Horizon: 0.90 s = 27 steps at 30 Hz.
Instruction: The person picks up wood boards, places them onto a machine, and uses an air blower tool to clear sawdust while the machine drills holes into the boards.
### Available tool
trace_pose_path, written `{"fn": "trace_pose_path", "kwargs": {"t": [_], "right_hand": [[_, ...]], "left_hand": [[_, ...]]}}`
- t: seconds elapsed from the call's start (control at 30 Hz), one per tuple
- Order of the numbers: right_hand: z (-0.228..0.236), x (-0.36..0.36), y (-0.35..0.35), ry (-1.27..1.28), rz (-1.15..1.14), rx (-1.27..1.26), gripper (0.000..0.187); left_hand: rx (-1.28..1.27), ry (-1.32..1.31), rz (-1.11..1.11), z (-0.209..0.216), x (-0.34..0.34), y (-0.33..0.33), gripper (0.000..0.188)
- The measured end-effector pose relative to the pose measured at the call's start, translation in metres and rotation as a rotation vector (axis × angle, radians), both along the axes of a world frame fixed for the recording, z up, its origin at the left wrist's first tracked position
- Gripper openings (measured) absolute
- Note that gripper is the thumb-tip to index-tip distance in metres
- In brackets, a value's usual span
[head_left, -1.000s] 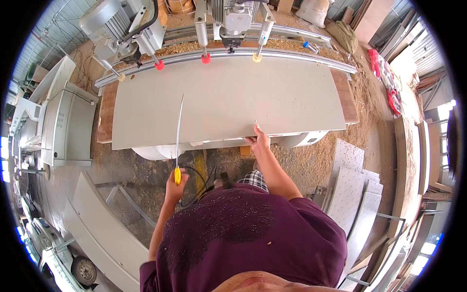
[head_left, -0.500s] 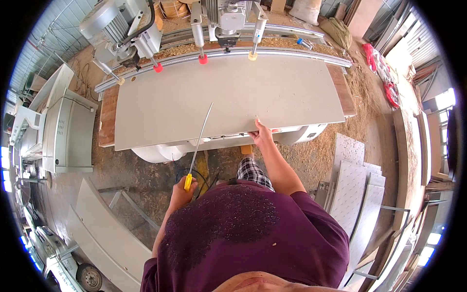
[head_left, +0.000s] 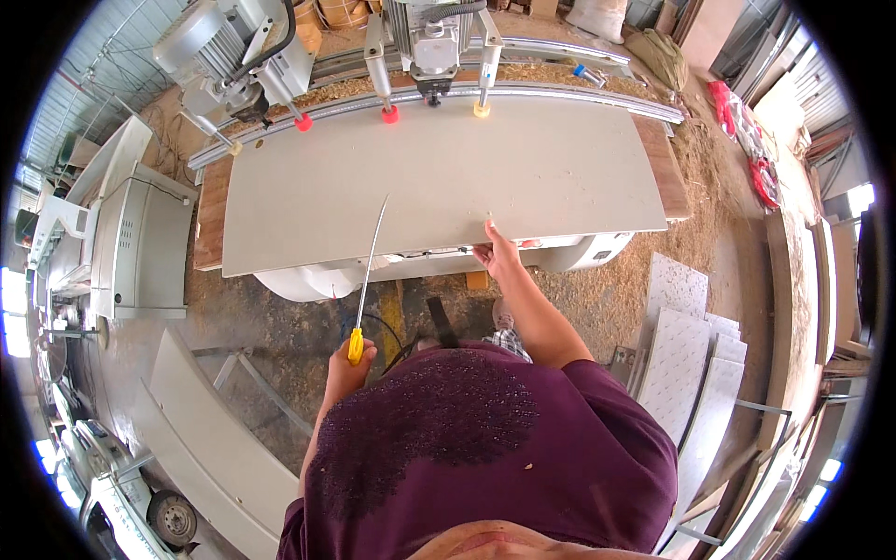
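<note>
My left hand [head_left: 349, 368], low and left of centre, is closed round the yellow handle of a long screwdriver [head_left: 367, 271]. Its thin metal shaft points away from me, and in the picture the tip overlaps the board. Whether the tip touches the board I cannot tell. A large pale grey board [head_left: 411, 177] lies flat on the machine in front of me. At its near edge, right of centre, my right hand [head_left: 501, 250] grips it, thumb on top and fingers underneath, partly hidden.
Drilling heads with a grey motor [head_left: 217, 51] and a red-tipped clamp [head_left: 390, 114] stand over the board's far edge. White panels [head_left: 677, 359] lean at the right. Another pale board [head_left: 210, 439] lies at the left. A grey cabinet [head_left: 154, 243] stands farther left. Sawdust covers the floor at right.
The screwdriver has swung slightly left with my left hand. My right hand keeps its grip on the board's edge. The whole view has shifted a little, and less of my leg shows.
</note>
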State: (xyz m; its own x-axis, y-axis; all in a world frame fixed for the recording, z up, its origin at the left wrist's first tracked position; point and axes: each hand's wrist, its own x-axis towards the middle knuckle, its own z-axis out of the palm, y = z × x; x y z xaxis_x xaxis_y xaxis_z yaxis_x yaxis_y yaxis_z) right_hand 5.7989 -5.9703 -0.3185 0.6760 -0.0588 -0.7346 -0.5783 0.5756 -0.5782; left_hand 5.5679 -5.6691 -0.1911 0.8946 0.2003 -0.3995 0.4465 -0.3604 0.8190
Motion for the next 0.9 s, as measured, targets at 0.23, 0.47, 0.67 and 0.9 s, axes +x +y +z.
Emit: {"fn": "trace_pose_path", "kwargs": {"t": [0.23,0.47,0.67,0.9], "right_hand": [[0.003,-0.025,-0.031,-0.026,0.190,0.122,0.030],[-0.007,-0.066,-0.069,-0.057,0.384,0.114,0.026],[-0.027,-0.078,-0.100,0.024,0.359,0.124,0.030],[-0.053,-0.067,-0.141,0.071,0.280,0.130,0.024]], "left_hand": [[-0.029,-0.005,0.087,-0.005,-0.006,-0.023,0.018],[-0.072,0.130,0.249,0.004,-0.019,-0.034,0.017],[-0.297,0.218,0.009,0.011,-0.051,-0.029,0.014],[-0.533,0.101,0.847,0.008,-0.076,0.005,0.016]]}}
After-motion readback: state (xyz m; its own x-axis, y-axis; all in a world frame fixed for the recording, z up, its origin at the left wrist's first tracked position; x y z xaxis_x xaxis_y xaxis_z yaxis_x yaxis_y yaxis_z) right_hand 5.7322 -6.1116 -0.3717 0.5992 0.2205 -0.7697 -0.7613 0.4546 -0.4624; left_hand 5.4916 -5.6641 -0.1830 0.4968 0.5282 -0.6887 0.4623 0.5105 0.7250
